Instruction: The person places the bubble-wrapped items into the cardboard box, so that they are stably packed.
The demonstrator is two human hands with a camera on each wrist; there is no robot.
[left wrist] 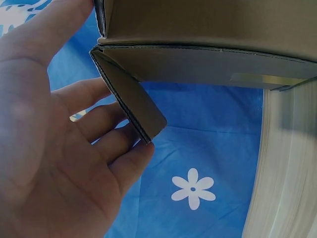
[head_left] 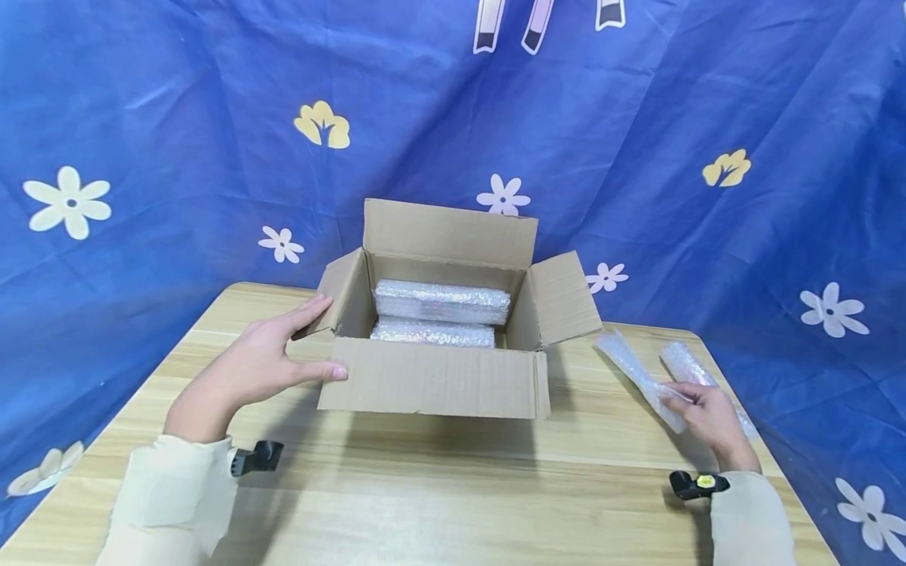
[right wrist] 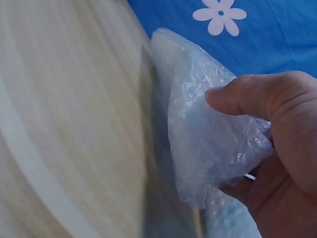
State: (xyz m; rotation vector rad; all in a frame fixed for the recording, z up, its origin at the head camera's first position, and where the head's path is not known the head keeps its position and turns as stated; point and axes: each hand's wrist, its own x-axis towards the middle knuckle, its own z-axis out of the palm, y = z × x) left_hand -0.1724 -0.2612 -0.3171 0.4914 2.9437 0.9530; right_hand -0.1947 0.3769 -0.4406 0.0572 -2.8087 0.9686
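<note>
One bubble-wrapped packet (head_left: 635,369) is in the right hand (head_left: 708,423), at the right side of the surface (head_left: 439,503) and to the right of the cardboard box (head_left: 449,381). The right fingers pinch it, thumb on one face and the others behind; I cannot tell whether its lower edge touches the surface. The left hand (head_left: 255,365) is at the box's near left corner, fingers spread, the thumb on the front flap (head_left: 382,387) and the others at the left flap (head_left: 341,287).

To handle the packet well, the pinch should take in the firm body and not just loose film, which looks slippery. The grip seems nearer the close end, so a hold closer to the middle would likely balance better. The left hand needs only light pressure, enough to steady the box without bending its flaps.

The held packet's long axis runs slantwise, far end pointing away and leftward, near end toward the person. Another packet (head_left: 683,363), partly hidden by the right hand, lies at a similar slant. Inside the box, the rear packet (head_left: 442,303) and front packet (head_left: 433,332) run left to right, so the held one is at an angle to both
</note>
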